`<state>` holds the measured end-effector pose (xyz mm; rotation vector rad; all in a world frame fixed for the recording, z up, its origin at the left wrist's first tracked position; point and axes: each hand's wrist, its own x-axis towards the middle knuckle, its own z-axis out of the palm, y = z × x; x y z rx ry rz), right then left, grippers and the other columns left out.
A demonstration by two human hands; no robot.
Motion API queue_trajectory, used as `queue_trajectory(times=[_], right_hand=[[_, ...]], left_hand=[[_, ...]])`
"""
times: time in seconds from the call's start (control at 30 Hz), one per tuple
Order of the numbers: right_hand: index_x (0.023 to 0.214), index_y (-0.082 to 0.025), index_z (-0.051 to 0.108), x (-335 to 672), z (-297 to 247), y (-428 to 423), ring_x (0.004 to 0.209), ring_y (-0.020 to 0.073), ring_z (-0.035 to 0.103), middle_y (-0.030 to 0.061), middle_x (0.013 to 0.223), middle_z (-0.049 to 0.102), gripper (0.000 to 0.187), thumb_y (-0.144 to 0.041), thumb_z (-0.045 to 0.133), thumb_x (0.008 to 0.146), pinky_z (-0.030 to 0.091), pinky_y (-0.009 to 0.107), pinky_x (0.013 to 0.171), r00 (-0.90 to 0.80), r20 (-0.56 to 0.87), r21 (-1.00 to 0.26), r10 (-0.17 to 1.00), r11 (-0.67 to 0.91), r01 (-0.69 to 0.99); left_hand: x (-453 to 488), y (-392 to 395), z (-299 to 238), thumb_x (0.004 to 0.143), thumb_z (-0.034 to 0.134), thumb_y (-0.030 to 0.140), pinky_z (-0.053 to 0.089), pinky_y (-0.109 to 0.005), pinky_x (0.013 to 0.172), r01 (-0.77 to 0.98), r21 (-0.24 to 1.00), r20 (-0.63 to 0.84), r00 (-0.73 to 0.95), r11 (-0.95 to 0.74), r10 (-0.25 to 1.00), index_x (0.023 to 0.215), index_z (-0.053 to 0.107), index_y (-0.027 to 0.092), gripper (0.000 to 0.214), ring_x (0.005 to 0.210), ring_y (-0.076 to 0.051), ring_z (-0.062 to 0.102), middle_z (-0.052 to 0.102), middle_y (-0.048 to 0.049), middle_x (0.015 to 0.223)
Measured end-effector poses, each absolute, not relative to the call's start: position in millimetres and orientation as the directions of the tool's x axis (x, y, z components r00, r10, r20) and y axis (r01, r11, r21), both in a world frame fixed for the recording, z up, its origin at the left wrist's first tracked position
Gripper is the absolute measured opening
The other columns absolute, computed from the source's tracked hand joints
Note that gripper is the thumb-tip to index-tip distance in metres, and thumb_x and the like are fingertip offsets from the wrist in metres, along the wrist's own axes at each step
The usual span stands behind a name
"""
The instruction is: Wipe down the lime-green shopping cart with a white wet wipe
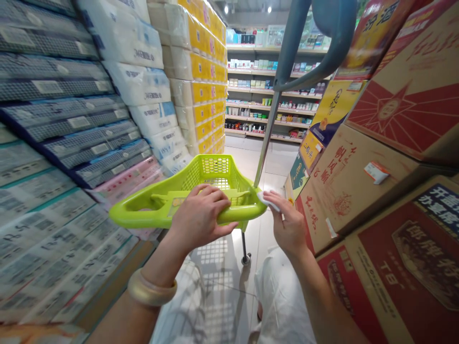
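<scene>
A lime-green shopping cart [143, 220] with a perforated basket stands right in front of me. My left hand [201, 212] is wrapped over the middle of its handle, thumb underneath. My right hand [286, 220] pinches a folded white wipe [269, 202] against the right end of the green rim, close to the foot of a metal pole [267, 141]. That pole rises to a grey-blue looped handle [308, 79] high on the right. Inside the basket I see no goods, though my left hand hides part of it.
Packs of tissue paper [143, 86] are piled on the left, with yellow-and-white packs [206, 91] behind. Stacked cartons [358, 177] crowd the right side. Tiled floor [238, 143] leads to shelves [263, 71] of small goods at the back.
</scene>
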<state>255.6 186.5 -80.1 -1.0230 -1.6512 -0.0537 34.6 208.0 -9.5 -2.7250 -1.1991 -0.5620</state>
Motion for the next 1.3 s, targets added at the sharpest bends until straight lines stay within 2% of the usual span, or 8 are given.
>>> queue_trajectory(times=[0.1,0.27,0.47,0.63,0.83,1.03,1.2,1.3], right_hand=[[0.112,-0.023,0.070,245.7,-80.1,182.8,0.114,0.0210,0.067,0.0079,0.113,0.074,0.027,-0.013,0.050,0.095,0.054,0.042,0.101,0.045,0.819,-0.454,0.573,0.596,0.663],[0.116,-0.025,0.068,226.0,-80.7,173.3,0.121,0.0188,0.062,0.0038,0.117,0.073,0.034,-0.009,0.047,0.095,0.045,0.043,0.111,-0.193,0.835,-0.292,0.516,0.712,0.639],[0.113,-0.023,0.069,240.1,-79.3,173.8,0.117,0.0214,0.064,0.0075,0.113,0.074,0.030,-0.012,0.048,0.095,0.051,0.044,0.103,0.063,0.820,-0.467,0.569,0.603,0.646],[0.116,-0.026,0.068,231.3,-78.2,167.1,0.121,0.0197,0.062,0.0039,0.118,0.073,0.033,-0.009,0.050,0.094,0.044,0.043,0.110,-0.222,0.813,-0.331,0.539,0.740,0.586],[0.109,-0.026,0.070,245.9,-81.7,178.4,0.113,0.0223,0.066,0.0064,0.110,0.075,0.026,-0.016,0.050,0.095,0.050,0.045,0.103,0.098,0.784,-0.566,0.614,0.639,0.520],[0.112,-0.028,0.070,239.8,-81.3,166.0,0.115,0.0209,0.065,0.0036,0.113,0.075,0.030,-0.012,0.053,0.093,0.044,0.045,0.110,-0.134,0.811,-0.441,0.569,0.746,0.500],[0.108,-0.026,0.072,250.0,-87.5,175.0,0.109,0.0216,0.069,0.0056,0.111,0.075,0.025,-0.016,0.053,0.095,0.052,0.044,0.101,0.146,0.732,-0.662,0.665,0.645,0.380],[0.111,-0.026,0.071,246.0,-91.3,166.5,0.115,0.0220,0.066,0.0060,0.115,0.074,0.028,-0.014,0.053,0.094,0.050,0.045,0.105,0.154,0.741,-0.656,0.654,0.654,0.378]], left_hand=[[34.1,206.6,-10.4,0.077,0.068,0.048,0.040,-0.046,0.099,0.742,0.050,0.377,0.606,-0.669,0.700,0.092,0.070,0.022,0.030,0.102,-0.027,0.060,0.071,-0.0047,0.098],[35.3,205.8,-11.5,0.076,0.068,0.044,0.040,-0.044,0.098,0.728,0.045,0.380,0.621,-0.684,0.685,0.094,0.069,0.022,0.028,0.107,-0.028,0.059,0.071,-0.0057,0.099],[32.8,204.3,-12.4,0.077,0.069,0.047,0.041,-0.043,0.096,0.721,0.030,0.378,0.633,-0.692,0.675,0.095,0.069,0.022,0.031,0.104,-0.027,0.060,0.072,-0.0046,0.101],[31.0,204.2,-15.0,0.077,0.068,0.044,0.041,-0.042,0.094,0.704,0.017,0.413,0.641,-0.710,0.646,0.093,0.069,0.021,0.028,0.105,-0.027,0.060,0.072,-0.0046,0.099],[30.2,202.5,-11.8,0.076,0.070,0.052,0.043,-0.041,0.091,0.681,0.015,0.439,0.653,-0.732,0.617,0.089,0.071,0.022,0.033,0.100,-0.026,0.061,0.073,-0.0037,0.094],[24.6,203.2,-14.1,0.079,0.066,0.054,0.042,-0.042,0.092,0.659,-0.014,0.480,0.664,-0.752,0.573,0.089,0.072,0.022,0.034,0.101,-0.026,0.062,0.074,-0.0036,0.093],[20.2,202.7,-15.8,0.078,0.066,0.055,0.043,-0.042,0.092,0.639,-0.019,0.498,0.672,-0.769,0.547,0.090,0.073,0.022,0.036,0.101,-0.026,0.062,0.075,-0.0024,0.094],[16.6,203.0,-14.8,0.079,0.065,0.056,0.043,-0.041,0.090,0.629,-0.016,0.502,0.677,-0.777,0.538,0.089,0.073,0.022,0.036,0.100,-0.026,0.063,0.075,-0.0020,0.093]])
